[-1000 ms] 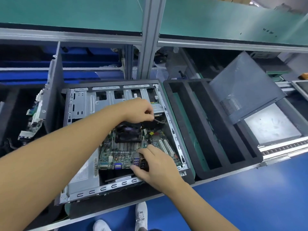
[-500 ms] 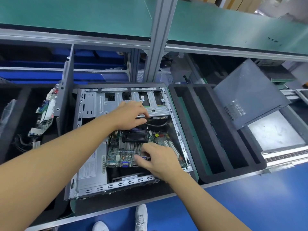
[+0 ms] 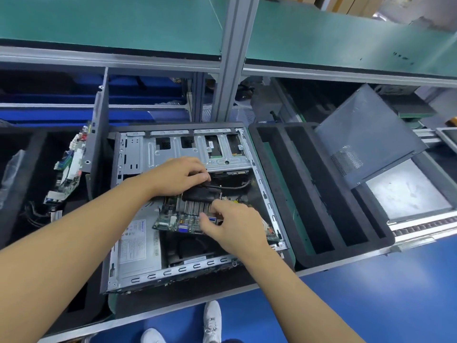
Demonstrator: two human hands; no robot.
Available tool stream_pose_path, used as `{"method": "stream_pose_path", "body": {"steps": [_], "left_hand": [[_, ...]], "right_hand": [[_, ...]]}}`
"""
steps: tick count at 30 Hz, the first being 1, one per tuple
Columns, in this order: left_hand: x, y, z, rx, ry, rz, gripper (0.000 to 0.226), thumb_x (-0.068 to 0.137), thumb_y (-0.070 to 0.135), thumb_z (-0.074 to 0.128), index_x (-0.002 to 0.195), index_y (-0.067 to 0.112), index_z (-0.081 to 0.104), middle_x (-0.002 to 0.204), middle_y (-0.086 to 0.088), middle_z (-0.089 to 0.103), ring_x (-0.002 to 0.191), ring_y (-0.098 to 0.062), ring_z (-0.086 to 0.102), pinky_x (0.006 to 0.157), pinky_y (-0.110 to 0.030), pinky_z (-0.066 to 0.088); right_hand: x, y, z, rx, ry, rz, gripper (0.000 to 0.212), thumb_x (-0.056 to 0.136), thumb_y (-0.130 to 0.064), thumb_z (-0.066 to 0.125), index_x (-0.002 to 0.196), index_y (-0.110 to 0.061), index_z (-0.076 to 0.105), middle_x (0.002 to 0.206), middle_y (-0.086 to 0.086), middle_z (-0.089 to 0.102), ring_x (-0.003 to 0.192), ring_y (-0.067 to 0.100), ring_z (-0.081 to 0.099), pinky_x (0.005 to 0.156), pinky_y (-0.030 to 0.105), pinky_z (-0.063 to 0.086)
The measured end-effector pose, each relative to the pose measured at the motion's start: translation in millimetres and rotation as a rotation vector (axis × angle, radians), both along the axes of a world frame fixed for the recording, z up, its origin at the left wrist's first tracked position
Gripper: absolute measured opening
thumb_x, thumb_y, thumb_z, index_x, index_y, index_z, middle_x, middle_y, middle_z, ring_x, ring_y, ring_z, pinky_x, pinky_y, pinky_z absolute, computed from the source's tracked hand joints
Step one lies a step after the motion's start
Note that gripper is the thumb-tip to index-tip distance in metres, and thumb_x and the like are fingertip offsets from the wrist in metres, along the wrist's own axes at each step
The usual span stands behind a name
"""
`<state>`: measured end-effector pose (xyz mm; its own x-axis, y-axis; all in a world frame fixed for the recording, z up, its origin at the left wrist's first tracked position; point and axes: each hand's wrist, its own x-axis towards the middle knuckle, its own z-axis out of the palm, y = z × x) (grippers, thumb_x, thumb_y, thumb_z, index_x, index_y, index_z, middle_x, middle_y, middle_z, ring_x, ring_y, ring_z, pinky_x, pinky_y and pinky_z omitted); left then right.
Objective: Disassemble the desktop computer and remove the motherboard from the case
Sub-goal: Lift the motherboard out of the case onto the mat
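An open grey computer case (image 3: 138, 154) lies flat on the bench. Inside it the green motherboard (image 3: 170, 219) carries a black fan and finned heatsink (image 3: 197, 205), and its near edge with the ports is tilted up off the case floor. My left hand (image 3: 178, 175) grips the far top edge of the fan. My right hand (image 3: 232, 224) pinches the board's near edge at the blue ports. A silver power supply (image 3: 138, 246) with a label fills the case's left side.
A black foam tray (image 3: 306, 194) with long slots lies right of the case. The grey side panel (image 3: 371, 134) leans beyond it. Another motherboard (image 3: 69, 167) stands in a foam tray on the left. An aluminium post (image 3: 230, 58) rises behind the case.
The motherboard's near edge has come up and back from the case's rear wall, leaving a dark gap below it. Both hands moved with the board, away from me.
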<state>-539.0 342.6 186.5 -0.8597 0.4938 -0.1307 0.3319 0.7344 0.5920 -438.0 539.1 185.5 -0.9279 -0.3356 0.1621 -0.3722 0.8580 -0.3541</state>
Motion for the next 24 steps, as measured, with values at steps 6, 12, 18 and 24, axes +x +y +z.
{"method": "stream_pose_path", "body": {"steps": [6,12,18,24], "left_hand": [[0,-25,-11,0.177,-0.070,0.201,0.025,0.102,0.042,0.044,0.108,0.039,0.068,0.112,0.024,0.059,0.108,0.002,0.055,0.094,-0.027,0.044],[2,-34,-10,0.249,-0.059,0.281,0.022,0.100,0.044,0.046,0.099,0.046,0.068,0.109,0.028,0.063,0.103,0.013,0.054,0.084,-0.015,0.039],[13,-38,-13,0.229,-0.034,0.301,0.020,0.100,0.043,0.047,0.098,0.043,0.067,0.110,0.024,0.061,0.105,0.002,0.057,0.090,-0.026,0.045],[16,-45,0,0.363,0.005,0.550,0.024,0.100,0.033,0.046,0.091,0.035,0.067,0.104,0.021,0.061,0.097,-0.001,0.058,0.075,-0.024,0.044]], "right_hand": [[9,2,9,0.050,0.028,0.037,0.036,0.083,-0.053,0.045,0.068,-0.022,0.053,0.054,-0.004,0.049,0.049,0.014,0.045,0.045,0.028,0.039],[6,-3,28,0.073,0.016,-0.048,0.037,0.081,-0.053,0.039,0.064,-0.020,0.043,0.050,-0.001,0.046,0.051,0.021,0.043,0.048,0.030,0.030],[1,4,51,-0.011,-0.024,-0.063,0.044,0.078,-0.056,0.035,0.067,-0.017,0.052,0.050,0.000,0.049,0.052,0.017,0.049,0.047,0.027,0.036],[-15,12,95,-0.134,-0.017,-0.081,0.039,0.081,-0.047,0.044,0.066,-0.013,0.054,0.052,0.002,0.049,0.049,0.017,0.042,0.050,0.029,0.036]]}}
